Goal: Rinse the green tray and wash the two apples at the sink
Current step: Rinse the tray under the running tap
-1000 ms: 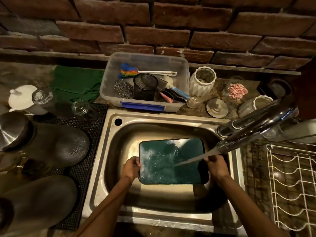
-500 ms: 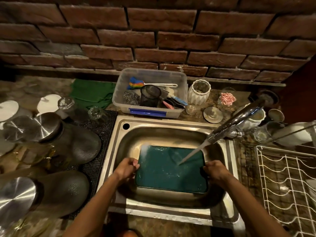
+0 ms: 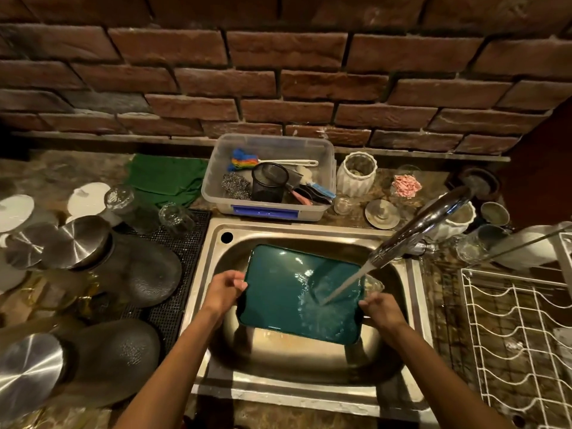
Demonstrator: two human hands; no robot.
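Brick wall (image 3: 278, 82) is running behind the surface (image 3: 356, 218) where you are standing. You are leaning over the sink (image 3: 309, 388), which is lying between a black mat (image 3: 182, 252) and a white rack (image 3: 520, 342). You are holding the tray (image 3: 288, 298) over the basin, tilted, with the tap (image 3: 418, 230) pouring water onto its right half. Your left hand (image 3: 221, 294) is gripping the tray's left edge, fingers closed around it. Your right hand (image 3: 382, 308) is gripping the right edge the same way. A clear tub (image 3: 223, 193) of brushes is sitting just behind the sink.
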